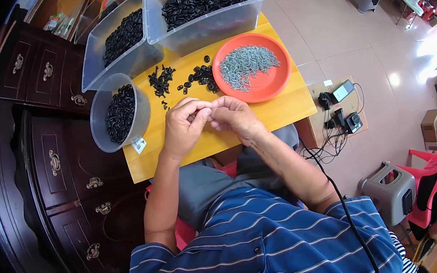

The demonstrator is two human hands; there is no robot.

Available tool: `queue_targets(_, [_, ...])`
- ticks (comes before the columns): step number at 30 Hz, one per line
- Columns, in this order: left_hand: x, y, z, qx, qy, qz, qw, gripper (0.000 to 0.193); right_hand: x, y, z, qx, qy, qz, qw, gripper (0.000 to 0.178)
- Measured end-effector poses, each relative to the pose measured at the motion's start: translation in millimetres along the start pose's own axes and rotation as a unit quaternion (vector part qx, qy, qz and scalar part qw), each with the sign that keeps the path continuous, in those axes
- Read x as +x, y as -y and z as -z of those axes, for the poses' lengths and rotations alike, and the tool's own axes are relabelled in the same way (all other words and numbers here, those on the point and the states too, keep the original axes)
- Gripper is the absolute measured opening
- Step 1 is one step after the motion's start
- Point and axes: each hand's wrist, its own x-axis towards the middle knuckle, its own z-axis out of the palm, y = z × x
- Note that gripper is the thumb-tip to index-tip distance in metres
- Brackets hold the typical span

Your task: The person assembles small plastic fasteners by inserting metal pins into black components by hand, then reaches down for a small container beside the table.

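Fingertips pressed together on both sides: left hand [184,123] and right hand [233,115] meet over the near part of the yellow table [291,105], each thumb against its forefinger; anything pinched between is hidden, so its identity cannot be told. Clock read from that meeting point. Silvery screws [240,60] lie on the orange plate [265,87] at two o'clock; loose black pieces [203,77] are at twelve, just left of the plate; a cluster of dark parts [160,82] sits at ten. Risks, as judged: a slip of the fingertips could drop a small part among the loose pieces, where it would be hard to pick out; a careless sweep of the right hand could catch the plate's rim and scatter screws; a knock toward nine could tip the round tub [143,108], which stands by the table's edge; the black cable [334,186], running past the right forearm at about four, might snag on a wide reach. Count: two hands, one plate, one round tub, one cluster, one loose group, two large clear bins, the left bin [95,68] at eleven and the right bin [208,37] at twelve, one white tag [139,144] below the tub. Screws and black pieces: many, too heaped for a number.
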Motion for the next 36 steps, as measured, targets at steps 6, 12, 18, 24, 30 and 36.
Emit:
queue_targets(6, [39, -17, -5, 0.149, 0.048, -0.06, 0.986, 0.018, -2, -20, 3, -0.332, 0.141, 0.033, 0.932, 0.019])
queue_targets(12, [63, -10, -36, 0.3, 0.196, -0.119, 0.926, 0.033, -23, 0, -15, -0.394, 0.438, -0.062, 0.806, 0.024])
queue_targets(18, [71, -2, -42, 0.324, 0.244, -0.097, 0.909, 0.036, -23, 0, -10, -0.41, 0.443, -0.087, 0.793, 0.019])
queue_targets(24, [78, 5, -45, 0.312, 0.247, -0.092, 0.913, 0.028, -21, -1, -10, -0.427, 0.439, -0.075, 0.787, 0.021])
queue_targets(30, [82, 13, -46, 0.271, 0.244, -0.092, 0.926, 0.027, -21, 6, -8, -0.435, 0.418, -0.061, 0.795, 0.021])
queue_targets(36, [73, 17, -43, 0.176, 0.213, -0.031, 0.961, 0.02, -22, 14, -9, -0.442, 0.402, -0.057, 0.8, 0.021])
